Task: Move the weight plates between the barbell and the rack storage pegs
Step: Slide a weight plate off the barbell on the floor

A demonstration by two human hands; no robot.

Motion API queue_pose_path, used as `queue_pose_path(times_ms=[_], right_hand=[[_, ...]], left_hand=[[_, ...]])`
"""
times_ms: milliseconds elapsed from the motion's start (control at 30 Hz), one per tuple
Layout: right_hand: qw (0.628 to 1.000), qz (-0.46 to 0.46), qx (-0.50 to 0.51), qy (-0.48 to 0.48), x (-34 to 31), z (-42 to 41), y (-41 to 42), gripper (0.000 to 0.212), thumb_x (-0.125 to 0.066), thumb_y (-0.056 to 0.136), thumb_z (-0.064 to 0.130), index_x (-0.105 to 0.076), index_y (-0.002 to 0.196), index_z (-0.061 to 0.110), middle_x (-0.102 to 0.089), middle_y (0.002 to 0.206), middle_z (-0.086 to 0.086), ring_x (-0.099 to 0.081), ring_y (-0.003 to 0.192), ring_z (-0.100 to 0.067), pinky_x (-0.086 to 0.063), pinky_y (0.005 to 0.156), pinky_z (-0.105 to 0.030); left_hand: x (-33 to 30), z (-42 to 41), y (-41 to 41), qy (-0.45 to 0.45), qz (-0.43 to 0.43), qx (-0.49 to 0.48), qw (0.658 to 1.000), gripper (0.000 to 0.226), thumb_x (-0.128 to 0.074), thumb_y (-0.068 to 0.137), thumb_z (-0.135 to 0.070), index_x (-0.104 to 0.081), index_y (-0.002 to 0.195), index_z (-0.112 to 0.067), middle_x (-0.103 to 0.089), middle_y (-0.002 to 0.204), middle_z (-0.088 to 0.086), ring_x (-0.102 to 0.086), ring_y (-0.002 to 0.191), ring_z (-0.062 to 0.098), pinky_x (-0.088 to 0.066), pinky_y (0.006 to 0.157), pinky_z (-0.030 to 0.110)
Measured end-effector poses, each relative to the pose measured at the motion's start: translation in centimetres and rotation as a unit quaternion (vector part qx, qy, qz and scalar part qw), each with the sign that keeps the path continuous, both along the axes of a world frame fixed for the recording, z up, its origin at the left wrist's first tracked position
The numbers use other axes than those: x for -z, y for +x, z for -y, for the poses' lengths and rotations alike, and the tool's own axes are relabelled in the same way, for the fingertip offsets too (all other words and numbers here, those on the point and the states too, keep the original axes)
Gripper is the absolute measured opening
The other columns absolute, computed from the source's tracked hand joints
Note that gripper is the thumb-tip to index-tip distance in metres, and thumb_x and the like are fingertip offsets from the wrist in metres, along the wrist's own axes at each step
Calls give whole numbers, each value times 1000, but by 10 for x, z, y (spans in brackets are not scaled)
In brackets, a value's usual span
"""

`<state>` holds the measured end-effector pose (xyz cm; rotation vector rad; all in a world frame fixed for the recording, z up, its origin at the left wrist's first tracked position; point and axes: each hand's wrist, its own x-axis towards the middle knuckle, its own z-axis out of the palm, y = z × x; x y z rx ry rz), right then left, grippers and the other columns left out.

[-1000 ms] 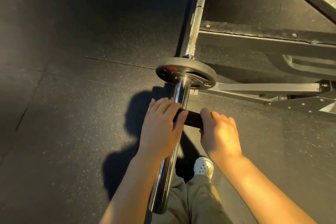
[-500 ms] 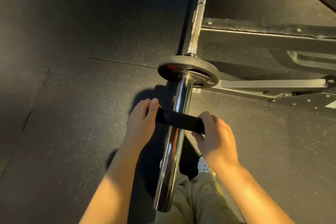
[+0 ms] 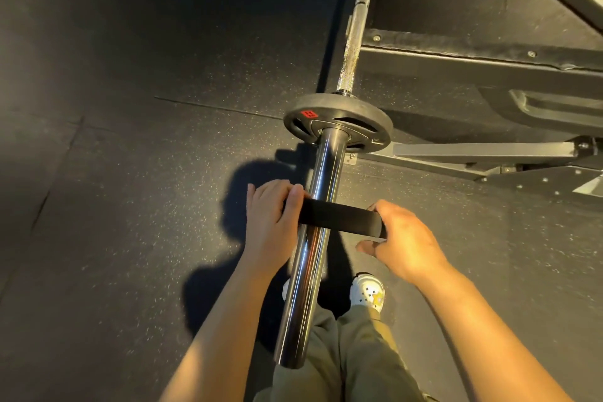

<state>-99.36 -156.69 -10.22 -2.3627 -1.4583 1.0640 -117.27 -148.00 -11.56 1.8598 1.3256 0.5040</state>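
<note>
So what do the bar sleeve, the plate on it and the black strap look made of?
Bar sleeve: polished chromed steel, by its mirror-like reflections. Weight plate: matte black, probably rubber-coated metal; dull surface, red label. Black strap: seemingly soft fabric, no shine, held by the left hand and right hand.

speckled rubber floor [image 3: 130,206], white shoe [image 3: 368,293], olive trousers [image 3: 352,352]

Strap [image 3: 339,215] across sleeve [image 3: 313,238], behind plate [image 3: 337,122].

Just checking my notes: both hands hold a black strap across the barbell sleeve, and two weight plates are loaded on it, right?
Not quite. The head view shows one weight plate on the barbell sleeve, not two. The left hand and right hand do hold the black strap across it.
</note>
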Motion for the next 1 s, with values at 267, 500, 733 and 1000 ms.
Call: queue_pose_path(times_ms=[267, 500, 733, 1000], right_hand=[[990, 91, -84, 62, -22, -5, -37, 26, -63, 87, 37, -50, 104, 23, -51, 87, 7, -50, 85, -17, -34, 69, -25], [989, 56, -103, 93, -21, -13, -83, 24, -54, 91, 31, -44, 111, 22, -58, 111, 4, -56, 104, -20, -33, 91, -33], [995, -43, -26, 87, -11, 22, -53, 56, -80, 73, 30, -52, 120, 26, -48, 108, 11, -49, 103, -13, -35, 82, -22], [996, 80, -41, -2, -6, 38, -41, 32, -65, 83, 25, -54, 113, 23, -63, 101, 1, -61, 96, -25, -43, 69, -32]], left_hand=[[6, -7, -28, -237, 104, -197, 946, 34, -37, 102, -35, -61, 83, -22, -61, 93, -7, -55, 92, 5, -40, 78, 26], [-3, 5, -30, -130, 0, -35, 991, 31, -40, 100, -41, -64, 88, -25, -61, 93, -15, -55, 90, -3, -43, 89, 29], [3, 23, -27, -108, 25, -106, 988, 24, -43, 85, -37, -61, 72, -33, -54, 82, -28, -42, 103, -16, -30, 107, 46], [2, 25, -31, -150, 69, -155, 974, 23, -53, 92, -24, -62, 71, -29, -57, 89, -24, -49, 105, 1, -35, 106, 50]])
